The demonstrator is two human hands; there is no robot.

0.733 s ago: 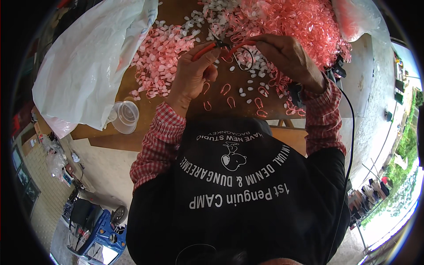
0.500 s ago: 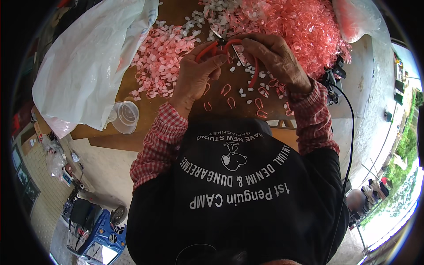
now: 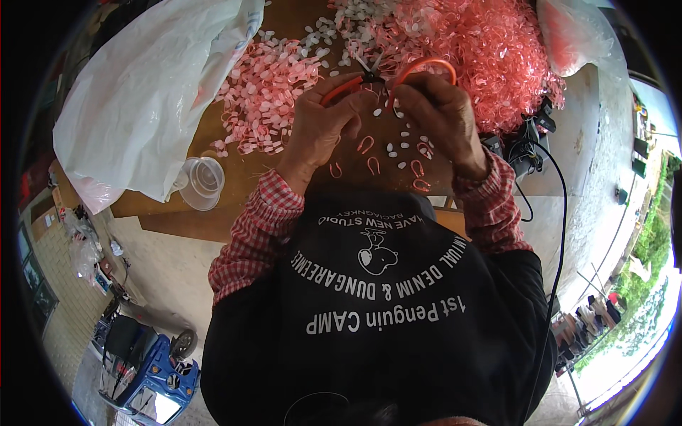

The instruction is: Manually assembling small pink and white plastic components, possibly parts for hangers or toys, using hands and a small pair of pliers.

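Observation:
A pair of scissors [image 3: 369, 76] with orange-red handles and a dark pivot is held between my two hands over the brown table. Its short blades stand apart, pointing away from me. My left hand [image 3: 316, 126] is closed round the left handle, thumb toward the pivot. My right hand [image 3: 442, 117] grips the right handle, whose wide loop arches above the knuckles. A thin pink loop shows near the pivot by my left fingertips; whether I hold it is unclear. Pink U-shaped plastic loops [image 3: 374, 166] and small white oval pieces [image 3: 403, 145] lie below my hands.
A large heap of pink plastic pieces [image 3: 483, 57] covers the far right, beside a clear bag [image 3: 579, 35]. Pink-white pieces [image 3: 266, 92] are piled at left. A white plastic sheet [image 3: 142, 106] and clear cup [image 3: 202, 183] lie farther left. A black cable [image 3: 566, 206] hangs at right.
The scissors' right handle has swung upward and now arches above my right hand. My right hand has turned and shifted slightly nearer to me; my left hand has barely moved.

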